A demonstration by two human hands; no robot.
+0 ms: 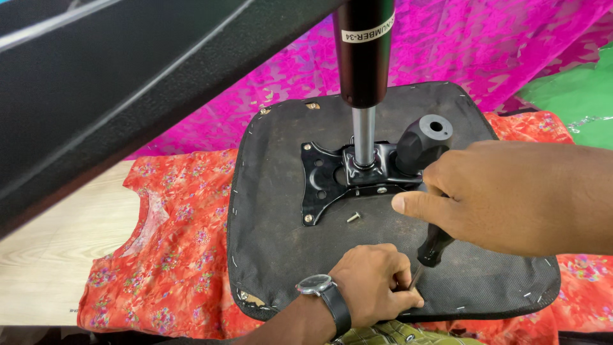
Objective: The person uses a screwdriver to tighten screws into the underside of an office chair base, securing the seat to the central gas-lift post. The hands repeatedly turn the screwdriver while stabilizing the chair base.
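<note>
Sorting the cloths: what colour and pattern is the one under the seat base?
Orange-red with small flowers, seen in the head view.

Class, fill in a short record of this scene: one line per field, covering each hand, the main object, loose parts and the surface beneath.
Left hand: wears a wristwatch, fingers pinched at the screwdriver tip
Right hand: grips the black-handled screwdriver
Main object: upturned chair seat with black metal mounting plate and gas-lift cylinder
Loose part: screw lying on the seat underside
Underneath: red floral cloth

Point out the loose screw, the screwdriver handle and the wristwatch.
loose screw (353,217), head view, on its shank.
screwdriver handle (435,246), head view, on the black grip's lower end.
wristwatch (315,285), head view, on the dial.
</note>
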